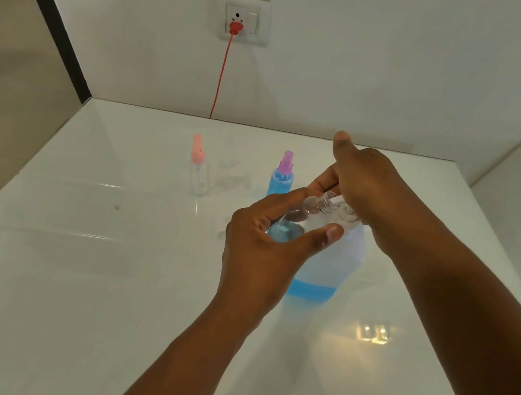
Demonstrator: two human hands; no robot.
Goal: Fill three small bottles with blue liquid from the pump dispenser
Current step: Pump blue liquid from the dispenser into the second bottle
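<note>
On the white table (65, 267), the left hand (260, 249) gripped a small clear bottle (300, 218), tilted, some blue liquid at its bottom, its mouth at the white pump spout (337, 199). The right hand (369, 185) closed over the pump head of the dispenser (321, 277), blue only near its base. Behind stood a blue-filled bottle with purple top (281, 180) and an empty bottle with pink top (198, 172). A red cord (221, 75) hung from the wall socket (241, 20).

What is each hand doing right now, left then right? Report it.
Left hand: closed around a small clear bottle, tilted, some blue liquid inside.
Right hand: on the pump dispenser head, spout at the bottle's mouth.
</note>
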